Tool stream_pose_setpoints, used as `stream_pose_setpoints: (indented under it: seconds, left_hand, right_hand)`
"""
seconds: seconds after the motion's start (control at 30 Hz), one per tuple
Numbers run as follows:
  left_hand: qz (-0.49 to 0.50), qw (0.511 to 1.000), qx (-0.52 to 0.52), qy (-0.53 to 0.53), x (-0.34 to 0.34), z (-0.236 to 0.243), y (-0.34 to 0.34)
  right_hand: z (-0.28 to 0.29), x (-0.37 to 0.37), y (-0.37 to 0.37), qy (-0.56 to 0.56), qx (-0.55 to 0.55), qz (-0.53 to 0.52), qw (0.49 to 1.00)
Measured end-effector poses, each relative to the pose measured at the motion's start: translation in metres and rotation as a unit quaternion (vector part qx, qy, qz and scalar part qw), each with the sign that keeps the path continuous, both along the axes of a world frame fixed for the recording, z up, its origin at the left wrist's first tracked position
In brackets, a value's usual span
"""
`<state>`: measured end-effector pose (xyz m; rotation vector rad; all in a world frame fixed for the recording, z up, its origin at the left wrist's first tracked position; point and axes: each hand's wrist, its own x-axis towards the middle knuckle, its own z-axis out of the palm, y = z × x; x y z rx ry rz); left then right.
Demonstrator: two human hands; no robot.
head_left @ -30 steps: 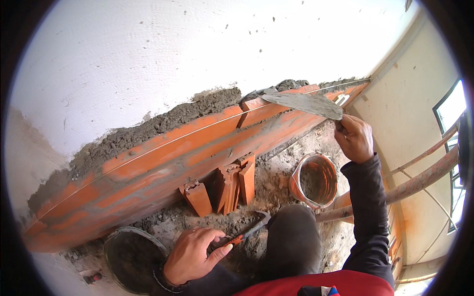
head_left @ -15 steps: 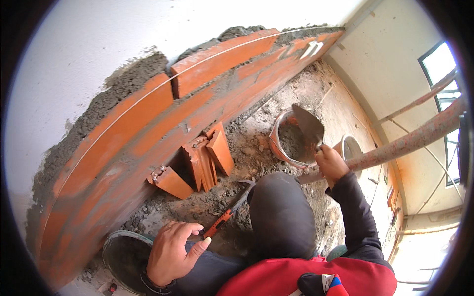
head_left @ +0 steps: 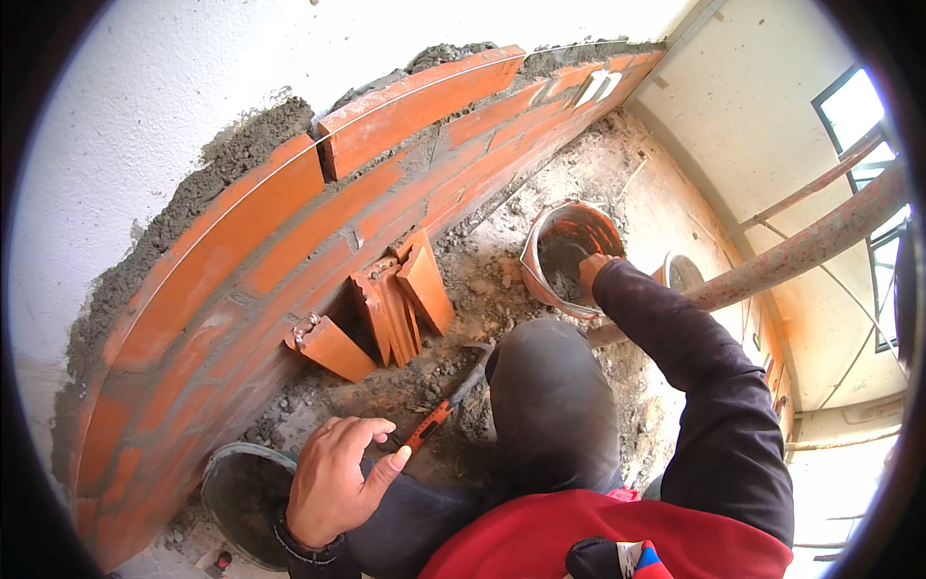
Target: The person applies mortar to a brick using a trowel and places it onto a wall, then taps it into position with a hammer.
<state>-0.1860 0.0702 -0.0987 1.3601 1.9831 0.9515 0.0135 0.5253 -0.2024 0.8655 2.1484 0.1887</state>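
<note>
My right hand reaches into the orange bucket of grey mortar, closed around the handle of a trowel. The trowel's blade is down in the bucket and mostly hidden. Over my left thigh, my left hand hovers open, thumb and fingers apart, with nothing in it. Just beyond its fingertips lies a hammer with an orange-and-black handle, its metal head beside my knee. In front of me runs a low wall of orange bricks, with a taut string along its top course and rough mortar behind it.
Several loose orange bricks lean by the wall's foot. A dark tub stands at lower left, and a pale bucket at right. A long mortar-stained pole slants across the right side. Rubble covers the floor.
My right hand has moved forward and lowered the trowel, whose blade was raised over the bucket's rim, into the bucket. My left hand stays nearly where it was.
</note>
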Motion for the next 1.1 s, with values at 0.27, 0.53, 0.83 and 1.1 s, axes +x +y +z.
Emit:
stream_pose_setpoints:
  seconds: [0.27, 0.53, 0.83, 1.1]
  left_hand:
    - [0.016, 1.000, -0.016, -0.010, -0.002, -0.002, -0.004]
    - [0.015, 1.000, -0.023, -0.014, -0.004, -0.001, -0.004]
    - [-0.008, 0.999, -0.027, -0.017, -0.004, -0.003, -0.022]
    - [-0.004, 0.998, -0.052, -0.022, 0.000, 0.003, -0.035]
  right_hand:
    - [-0.004, 0.002, 0.009, 0.076, -0.226, 0.089, 0.967]
    - [0.022, 0.026, -0.025, 0.386, -0.415, -0.377, 0.733]
    - [0.123, 0.036, -0.133, 0.567, -0.428, -0.518, 0.477]
    - [0.195, -0.049, -0.236, 0.779, -0.449, -0.308, 0.312]
